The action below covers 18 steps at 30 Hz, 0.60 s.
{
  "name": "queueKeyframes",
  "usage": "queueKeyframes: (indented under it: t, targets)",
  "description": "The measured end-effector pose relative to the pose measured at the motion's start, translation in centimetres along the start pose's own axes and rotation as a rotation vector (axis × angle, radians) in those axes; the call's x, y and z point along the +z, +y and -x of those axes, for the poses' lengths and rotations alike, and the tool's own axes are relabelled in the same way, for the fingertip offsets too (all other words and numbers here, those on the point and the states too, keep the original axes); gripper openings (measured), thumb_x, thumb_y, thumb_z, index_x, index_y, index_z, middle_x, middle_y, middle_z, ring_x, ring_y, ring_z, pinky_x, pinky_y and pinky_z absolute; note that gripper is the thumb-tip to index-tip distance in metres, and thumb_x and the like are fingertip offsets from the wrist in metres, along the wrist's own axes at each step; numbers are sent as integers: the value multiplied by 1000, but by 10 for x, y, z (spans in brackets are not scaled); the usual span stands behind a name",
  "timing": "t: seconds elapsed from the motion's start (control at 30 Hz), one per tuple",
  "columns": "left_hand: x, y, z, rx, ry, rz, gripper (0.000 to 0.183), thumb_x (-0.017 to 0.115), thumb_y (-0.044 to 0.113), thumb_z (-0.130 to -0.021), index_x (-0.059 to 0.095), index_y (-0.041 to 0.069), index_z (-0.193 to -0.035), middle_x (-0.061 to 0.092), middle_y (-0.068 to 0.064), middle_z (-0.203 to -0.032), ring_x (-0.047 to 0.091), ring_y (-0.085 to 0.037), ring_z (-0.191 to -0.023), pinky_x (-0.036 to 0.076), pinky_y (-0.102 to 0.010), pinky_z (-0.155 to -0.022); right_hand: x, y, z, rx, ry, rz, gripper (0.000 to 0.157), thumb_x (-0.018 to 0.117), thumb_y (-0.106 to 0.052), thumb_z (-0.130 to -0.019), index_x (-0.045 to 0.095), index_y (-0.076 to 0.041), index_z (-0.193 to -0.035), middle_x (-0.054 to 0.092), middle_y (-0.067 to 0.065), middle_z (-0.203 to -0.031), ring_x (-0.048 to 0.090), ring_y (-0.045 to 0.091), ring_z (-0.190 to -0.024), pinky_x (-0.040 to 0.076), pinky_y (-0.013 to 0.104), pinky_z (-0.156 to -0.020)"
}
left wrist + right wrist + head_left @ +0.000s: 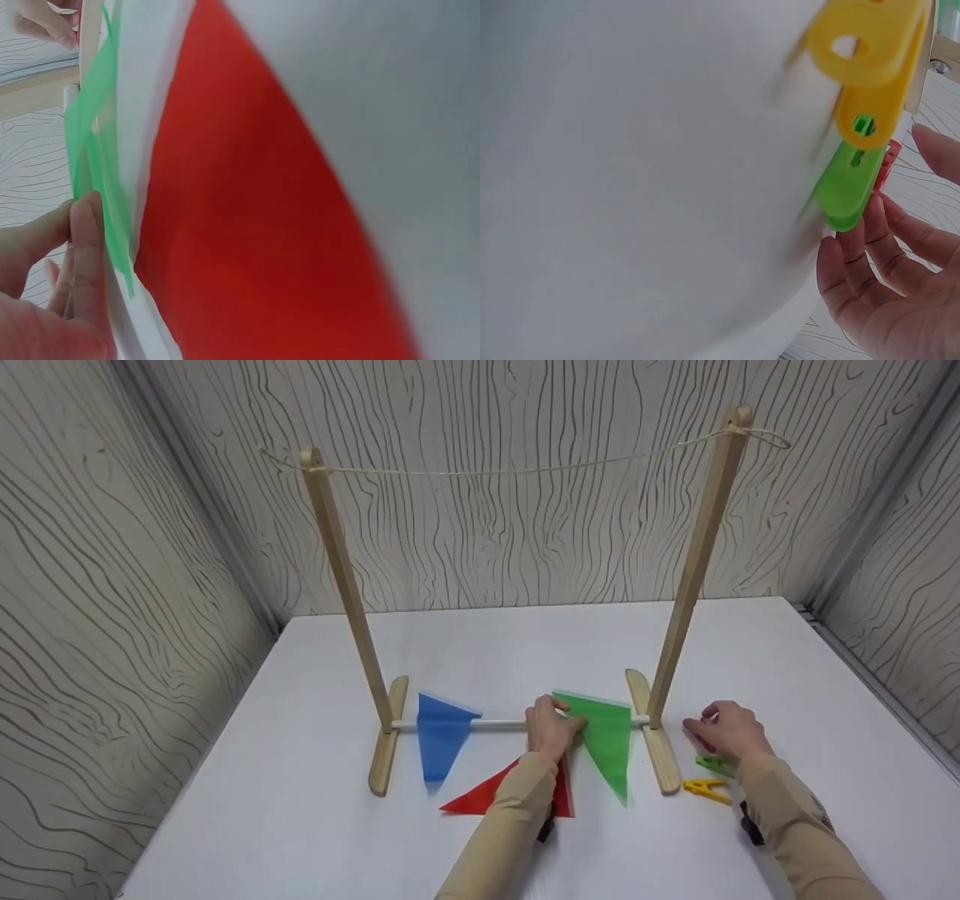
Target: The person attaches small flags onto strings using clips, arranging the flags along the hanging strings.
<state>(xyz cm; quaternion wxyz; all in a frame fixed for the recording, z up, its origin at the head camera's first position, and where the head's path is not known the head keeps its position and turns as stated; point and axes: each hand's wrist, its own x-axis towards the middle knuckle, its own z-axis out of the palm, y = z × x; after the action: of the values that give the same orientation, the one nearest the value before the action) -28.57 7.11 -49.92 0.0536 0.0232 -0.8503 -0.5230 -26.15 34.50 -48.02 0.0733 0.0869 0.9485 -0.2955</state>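
My left hand (551,729) is at the left edge of a green pennant (611,727), which lies across a white rod (495,724). Its thumb and finger pinch the pennant's edge in the left wrist view. Beneath the left wrist lies a red pennant (232,195), partly covered by the forearm. To the right of the wooden stand, my right hand (737,731) is around a red clothespin (887,166). The fingertips are by the clothespin, and the thumb stands apart from it in the right wrist view. A green clothespin (849,184) and a yellow clothespin (870,82) lie nearer the wrist.
A blue pennant (442,739) lies over the rod's left part. Two wooden posts, the left post (349,592) and the right post (697,577), rise from flat feet. A slack string (487,472) spans their tops. Patterned walls (487,547) enclose the white table (285,810).
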Motion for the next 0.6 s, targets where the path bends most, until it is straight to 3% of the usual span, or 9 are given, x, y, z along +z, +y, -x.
queueKeyframes:
  t: [0.17, 0.27, 0.4, 0.6]
  targets:
    - [-3, 3, 0, -54, -12, 24, 22, 83, 8, -75, 66, 9, -90, 61, -5, -84, 53, -12, -76, 46, -21, -64, 1, 0, -2, 9, -6, 6, 52, 62, -33, -97, 54, 14, -120, 59, 32, -110, 56, 32, -88, 52, 37, -75]
    - [-4, 4, 0, -75, -25, 82, 22, 81, 3, -74, 68, 8, -92, 68, -5, -79, 63, -12, -70, 48, -18, -59, 1, 0, -3, 12, -6, 10, 50, 62, -32, -97, 55, 13, -117, 60, 31, -109, 56, 32, -87, 51, 36, -73]
    - [-5, 6, -1, -92, -65, 248, 24, 76, -6, -74, 70, 1, -95, 75, -11, -73, 70, -13, -56, 55, -21, -54, 1, 0, -4, 9, 6, 24, 49, 63, -31, -97, 56, 13, -115, 59, 32, -109, 56, 33, -87, 51, 39, -75]
    - [-7, 9, 1, -124, -112, 395, 27, 70, -14, -72, 74, -4, -97, 74, -12, -83, 67, -11, -60, 60, -25, -59, 2, 1, -5, 15, 11, 23, 50, 63, -32, -96, 56, 14, -115, 59, 33, -109, 56, 33, -87, 52, 40, -75]
